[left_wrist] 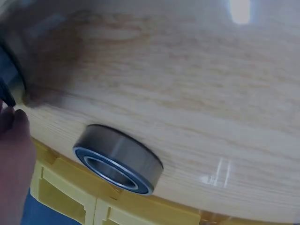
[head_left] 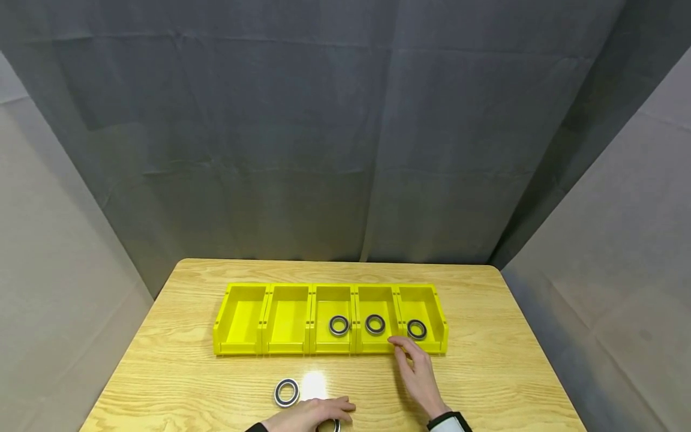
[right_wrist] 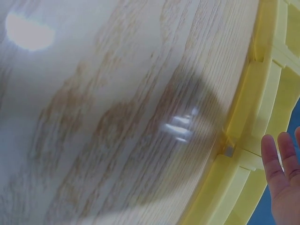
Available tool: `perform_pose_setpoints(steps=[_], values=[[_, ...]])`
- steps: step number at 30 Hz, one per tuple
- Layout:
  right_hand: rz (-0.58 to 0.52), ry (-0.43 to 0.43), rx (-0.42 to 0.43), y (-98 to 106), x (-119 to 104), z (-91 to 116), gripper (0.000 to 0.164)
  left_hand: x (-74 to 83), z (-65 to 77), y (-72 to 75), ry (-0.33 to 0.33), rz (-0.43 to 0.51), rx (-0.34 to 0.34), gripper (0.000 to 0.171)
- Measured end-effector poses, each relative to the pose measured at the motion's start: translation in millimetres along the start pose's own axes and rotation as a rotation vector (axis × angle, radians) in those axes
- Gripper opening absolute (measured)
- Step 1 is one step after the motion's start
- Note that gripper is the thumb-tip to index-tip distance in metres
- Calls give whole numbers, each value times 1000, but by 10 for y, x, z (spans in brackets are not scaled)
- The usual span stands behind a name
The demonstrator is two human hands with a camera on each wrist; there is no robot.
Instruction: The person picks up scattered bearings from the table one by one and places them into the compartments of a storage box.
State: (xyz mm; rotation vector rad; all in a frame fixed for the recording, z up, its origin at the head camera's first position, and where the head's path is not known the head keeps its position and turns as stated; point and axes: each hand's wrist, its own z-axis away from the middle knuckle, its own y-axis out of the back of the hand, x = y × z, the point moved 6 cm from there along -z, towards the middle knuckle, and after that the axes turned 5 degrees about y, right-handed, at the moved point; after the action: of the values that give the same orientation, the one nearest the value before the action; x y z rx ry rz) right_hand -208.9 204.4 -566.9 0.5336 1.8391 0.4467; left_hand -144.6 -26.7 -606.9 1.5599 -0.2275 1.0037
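Note:
At the bottom of the head view my left hand (head_left: 313, 414) grips a ball bearing (head_left: 336, 425), mostly hidden beneath the fingers. The left wrist view has this bearing (left_wrist: 10, 77) cut off at the left edge, with fingertips (left_wrist: 19, 123) on its rim. Another bearing (head_left: 287, 393) lies flat on the table beyond the left hand. My right hand (head_left: 418, 375) holds nothing; its fingers reach to the front lip of the yellow bins near the right end. Three bearings lie in bins: one in the middle bin (head_left: 339, 326), one in the bin right of it (head_left: 375, 324), one in the rightmost (head_left: 417, 329).
Several yellow bins stand side by side in a row (head_left: 286, 348) across the wooden table (head_left: 189, 384). The two left bins show bare floors. Grey cloth (head_left: 302, 150) hangs behind the table and lighter cloth panels (head_left: 621, 288) flank it.

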Motion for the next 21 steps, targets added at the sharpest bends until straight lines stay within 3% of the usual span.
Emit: perform_pose_setpoints(steps=[5, 10, 13, 21], values=[[-2, 3, -1, 1, -7, 0, 22, 26, -34, 72, 78, -155, 78, 43], [7, -8, -5, 3, 2, -2, 23, 52, -50, 117, 81, -442, 244, 34], [8, -18, -13, 4, 5, -4, 23, 60, -47, 133, 99, -542, 324, 30], [11, -13, -18, 13, -24, -4, 24, 90, -66, 140, 189, -713, 347, 29]])
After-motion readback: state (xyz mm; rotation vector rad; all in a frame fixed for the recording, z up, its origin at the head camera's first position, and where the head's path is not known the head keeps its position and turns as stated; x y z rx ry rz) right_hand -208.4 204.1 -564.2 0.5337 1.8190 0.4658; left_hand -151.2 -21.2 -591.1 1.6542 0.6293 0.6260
